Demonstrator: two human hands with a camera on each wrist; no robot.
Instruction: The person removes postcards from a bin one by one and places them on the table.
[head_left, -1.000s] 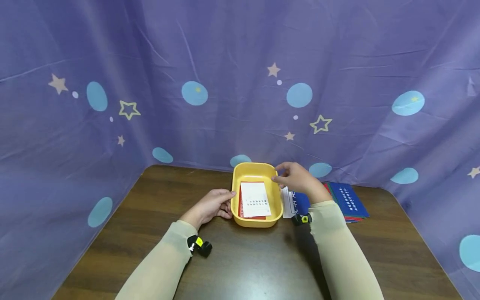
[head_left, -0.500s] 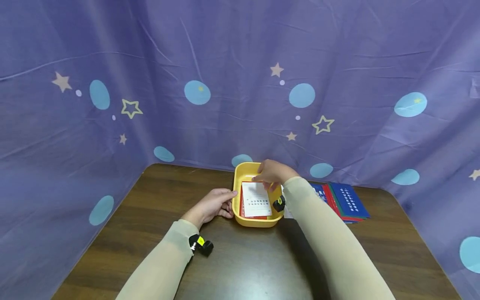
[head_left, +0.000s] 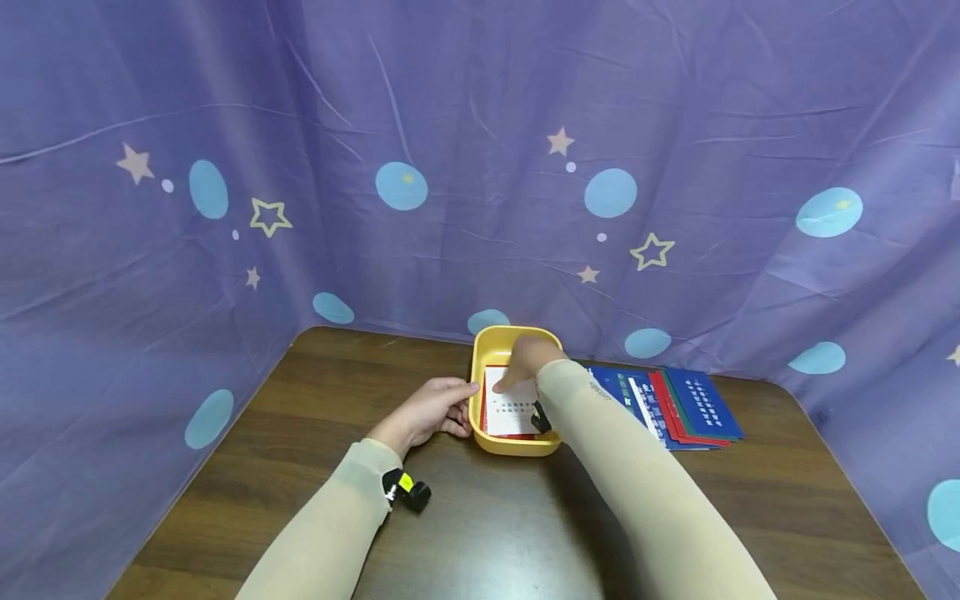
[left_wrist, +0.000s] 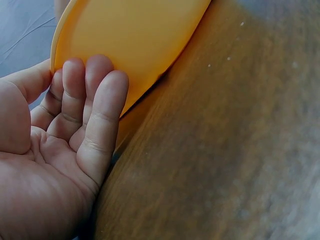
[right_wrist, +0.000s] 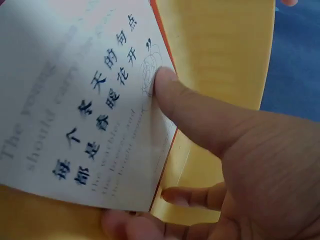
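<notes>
A yellow plastic tray [head_left: 517, 447] stands on the table with a printed white card [head_left: 512, 423] inside it. A red edge [right_wrist: 161, 25] shows beneath that card. My left hand [head_left: 431, 410] holds the tray's left side, thumb at the rim and curled fingers against the outer wall [left_wrist: 132, 37]. Reaching into the tray, my right hand [head_left: 527, 360] pinches the white card near its edge. In the right wrist view the thumb [right_wrist: 172, 90] lies on the printed face, and fingertips curl at the card's lower edge, partly hidden by it.
Right of the tray, blue, red and green cards or booklets [head_left: 708, 404] lie fanned out, partly behind the right sleeve [head_left: 637, 467]. A purple curtain [head_left: 480, 167] with stars and dots hangs behind the brown wooden table [head_left: 360, 358].
My right hand has moved left from the tray's right rim, down into the tray and onto the white card. More of the fanned cards shows now. The left hand keeps its hold.
</notes>
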